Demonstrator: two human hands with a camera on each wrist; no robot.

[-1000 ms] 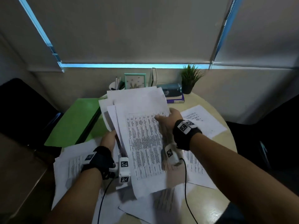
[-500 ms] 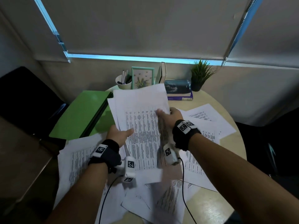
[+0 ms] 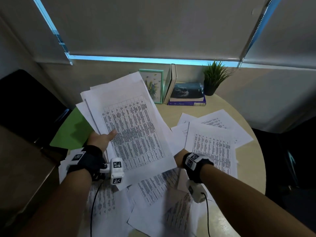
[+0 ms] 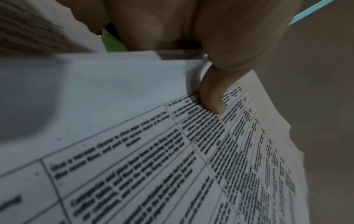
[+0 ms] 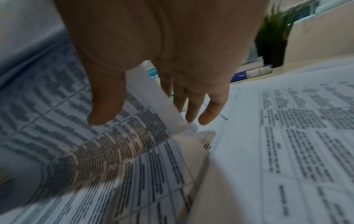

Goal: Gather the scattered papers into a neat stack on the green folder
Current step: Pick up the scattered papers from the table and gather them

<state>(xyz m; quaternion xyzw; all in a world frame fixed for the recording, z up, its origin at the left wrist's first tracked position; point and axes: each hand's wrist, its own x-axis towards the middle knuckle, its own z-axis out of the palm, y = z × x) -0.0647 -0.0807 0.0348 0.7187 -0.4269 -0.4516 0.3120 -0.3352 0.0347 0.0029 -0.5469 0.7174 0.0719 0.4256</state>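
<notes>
Left hand (image 3: 100, 139) pinches a sheaf of white printed paper sheets (image 3: 130, 129) at its near-left edge. Thumb lies flat on top of the printed table; left wrist view shows the thumb tip pressed onto the text, fingers hidden beneath. Sheaf is lifted and tilted, long axis running away from the fingers toward the window, edges fanned and uneven.

Flat green plastic folder (image 3: 73, 132) lies just left of and below the left fingers, partly covered by the sheaf's left edge. A sliver of green shows past the palm in the left wrist view. Left hand is plainly the nearer one to the folder.

Right hand (image 5: 159, 63) hangs with fingers straight and slightly spread, thumb apart, gripping nothing. Its fingertips (image 5: 208, 116) sit just above the sheaf's right edge, between it and the loose printed sheets (image 3: 212, 144) spread to the right on the round pale wooden table (image 3: 242, 185).

Judgement: more loose sheets lie near and right of both wrists, so gathering is only partway done. The next pick lies right of the right fingers.
</notes>
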